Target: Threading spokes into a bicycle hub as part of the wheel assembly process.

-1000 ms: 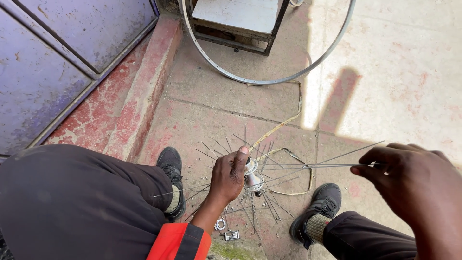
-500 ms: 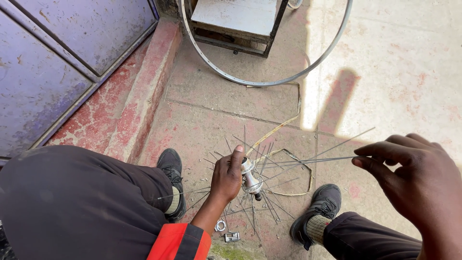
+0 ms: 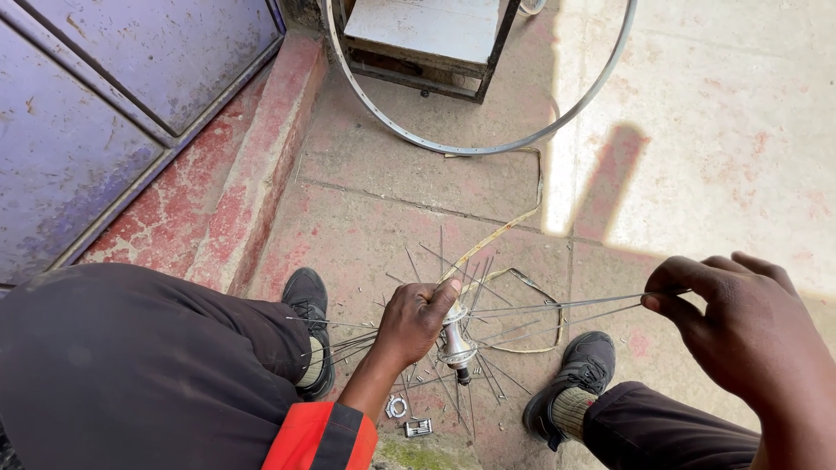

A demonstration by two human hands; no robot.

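Shiny metal hub [image 3: 455, 341], thin wire spokes [image 3: 557, 306]

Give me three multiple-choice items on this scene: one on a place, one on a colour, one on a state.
1. Where does the rim lie?
A. on the ground ahead of the shoes
B. on the person's lap
C. hung on the door

2. What colour is the cuff?
A. green
B. orange-red
C. white

3. How does the right hand hold the spokes?
A. pinched at their outer ends
B. flat under an open palm
C. not touching them

Key: 1 A, the rim rests on the concrete by the stand. 2 B, the cuff on the left hand's arm. 3 A, fingertips close on the ends.
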